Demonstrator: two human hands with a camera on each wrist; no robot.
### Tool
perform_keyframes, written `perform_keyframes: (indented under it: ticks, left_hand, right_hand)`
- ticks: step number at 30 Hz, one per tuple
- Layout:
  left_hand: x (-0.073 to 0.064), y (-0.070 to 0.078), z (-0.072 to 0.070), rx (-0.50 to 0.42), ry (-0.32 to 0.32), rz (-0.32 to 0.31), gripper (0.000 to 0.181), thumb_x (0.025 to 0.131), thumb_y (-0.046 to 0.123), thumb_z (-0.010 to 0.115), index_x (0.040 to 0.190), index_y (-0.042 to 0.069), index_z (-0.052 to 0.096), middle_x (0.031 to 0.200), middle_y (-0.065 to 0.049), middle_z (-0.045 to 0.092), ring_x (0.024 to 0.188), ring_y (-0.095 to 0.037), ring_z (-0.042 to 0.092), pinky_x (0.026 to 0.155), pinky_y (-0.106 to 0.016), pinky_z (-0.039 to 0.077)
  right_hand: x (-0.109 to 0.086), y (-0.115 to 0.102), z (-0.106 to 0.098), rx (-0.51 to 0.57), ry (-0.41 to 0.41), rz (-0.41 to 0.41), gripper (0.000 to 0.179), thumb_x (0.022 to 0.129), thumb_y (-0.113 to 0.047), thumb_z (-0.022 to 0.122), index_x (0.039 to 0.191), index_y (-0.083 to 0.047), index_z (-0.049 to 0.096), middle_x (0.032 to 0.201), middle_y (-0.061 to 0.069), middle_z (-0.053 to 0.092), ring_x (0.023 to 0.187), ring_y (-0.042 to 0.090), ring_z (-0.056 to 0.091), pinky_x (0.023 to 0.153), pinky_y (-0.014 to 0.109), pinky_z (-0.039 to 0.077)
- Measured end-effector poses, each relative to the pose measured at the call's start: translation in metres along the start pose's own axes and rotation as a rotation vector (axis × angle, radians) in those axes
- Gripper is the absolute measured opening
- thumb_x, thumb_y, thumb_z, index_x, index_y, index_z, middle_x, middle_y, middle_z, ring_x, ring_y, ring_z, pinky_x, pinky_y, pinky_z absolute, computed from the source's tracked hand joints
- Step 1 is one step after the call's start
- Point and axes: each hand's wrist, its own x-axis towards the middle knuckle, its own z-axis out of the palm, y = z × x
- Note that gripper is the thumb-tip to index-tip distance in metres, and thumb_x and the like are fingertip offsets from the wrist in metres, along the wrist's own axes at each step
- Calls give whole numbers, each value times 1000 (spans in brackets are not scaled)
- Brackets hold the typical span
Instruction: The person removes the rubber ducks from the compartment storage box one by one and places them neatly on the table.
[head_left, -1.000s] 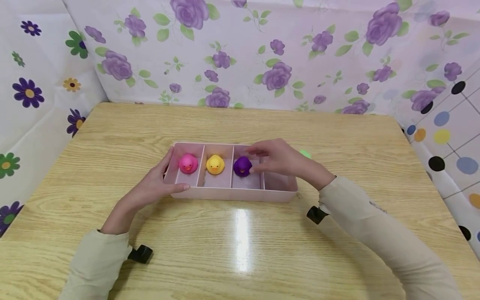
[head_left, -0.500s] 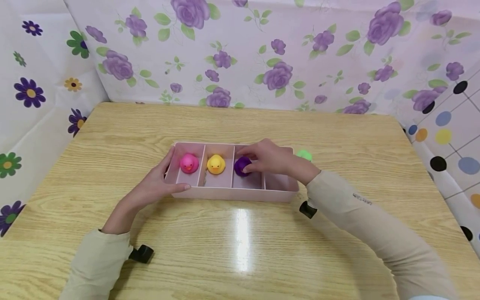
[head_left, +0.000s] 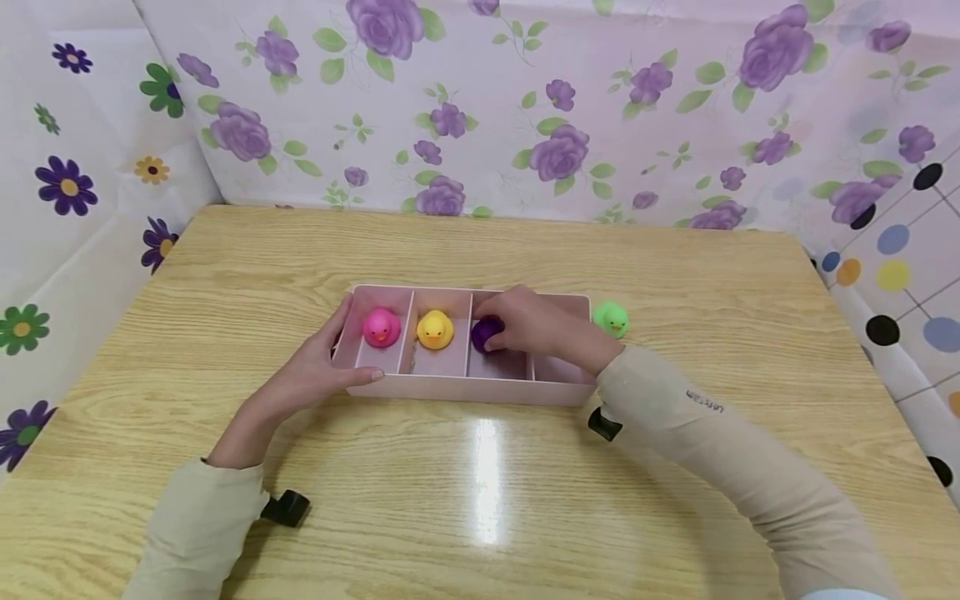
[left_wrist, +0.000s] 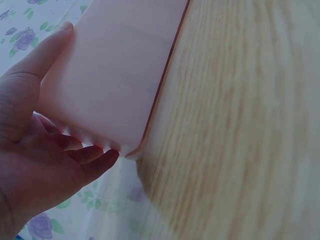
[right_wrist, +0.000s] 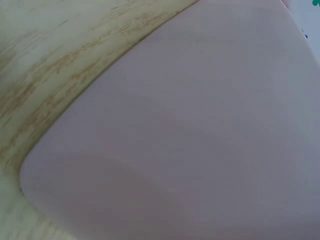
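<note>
A pink divided box (head_left: 450,387) stands on the table with a row of compartments. In its leftmost compartment sits a pink rubber duck (head_left: 381,327), and a yellow rubber duck (head_left: 435,330) occupies the one beside it. My left hand (head_left: 318,358) holds the box's left end, thumb along the front wall and fingers against the end wall (left_wrist: 95,127). In the third compartment my right hand (head_left: 536,325) grips a purple rubber duck (head_left: 486,333), partly covering it. The right wrist view shows the box's outer wall (right_wrist: 175,130) but no hand.
A green rubber duck (head_left: 611,318) stands on the wooden table (head_left: 420,492), just outside the box's right end. Flowered cloth (head_left: 487,108) hangs behind the table, and a dotted sheet (head_left: 900,275) stands at the right.
My right hand has moved left and down onto the purple duck and closed its fingers round it. More of the green duck shows now. The left hand keeps its place on the box.
</note>
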Motion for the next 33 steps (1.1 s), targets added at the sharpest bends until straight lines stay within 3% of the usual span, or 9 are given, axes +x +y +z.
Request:
perform_keyframes:
  ticks: [11,21,33]
  left_hand:
    - [1,-3,1,-16,5,11,112,82,21,78,155,13,-7,160,-16,3,144,-33,9,112,-55,15]
    - [2,-5,2,-13,6,11,111,82,22,78,155,14,-6,160,-16,5,143,-32,11,112,-55,16]
    - [2,-5,0,-13,8,14,112,82,22,78,155,13,-6,160,-16,5,143,-32,11,112,-55,16]
  right_hand:
    - [-1,-4,2,-36,24,2,21,81,-4,77,102,0,72,100,9,70,90,19,62,82,32,52]
    - [-1,-3,3,-46,26,-24,20,84,-2,73,103,1,72,101,10,70,92,20,63,83,32,52]
    - [-2,-6,4,16,68,18,21,80,-2,75,102,0,73,101,9,69,93,19,61,84,32,51]
